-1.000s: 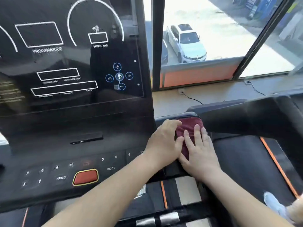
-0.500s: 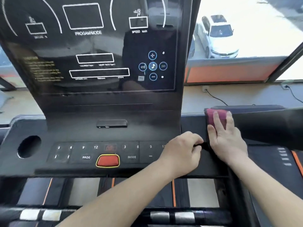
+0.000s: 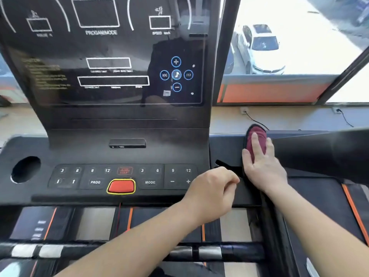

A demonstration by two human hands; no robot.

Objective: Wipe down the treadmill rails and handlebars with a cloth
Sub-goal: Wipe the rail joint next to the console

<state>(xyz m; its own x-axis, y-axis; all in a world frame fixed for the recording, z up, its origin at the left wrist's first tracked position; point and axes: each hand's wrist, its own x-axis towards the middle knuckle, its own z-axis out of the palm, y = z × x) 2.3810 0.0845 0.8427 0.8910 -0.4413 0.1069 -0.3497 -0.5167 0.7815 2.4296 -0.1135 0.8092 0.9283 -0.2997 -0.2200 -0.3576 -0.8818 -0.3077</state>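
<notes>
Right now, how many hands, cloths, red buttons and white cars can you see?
Hands: 2, the left hand and the right hand
Cloths: 1, the dark red cloth
Red buttons: 1, the red button
White cars: 1, the white car
Total: 5

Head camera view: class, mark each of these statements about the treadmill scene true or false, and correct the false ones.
1. The right hand presses flat on the maroon cloth. True.
2. The cloth covers the red button. False: the button is uncovered; the cloth lies at the right end of the console.
3. A white car shows through the window. True.
4. The left hand rests in the round hole. False: the hole is at the console's left end; the left hand is near the minus and plus keys.
</notes>
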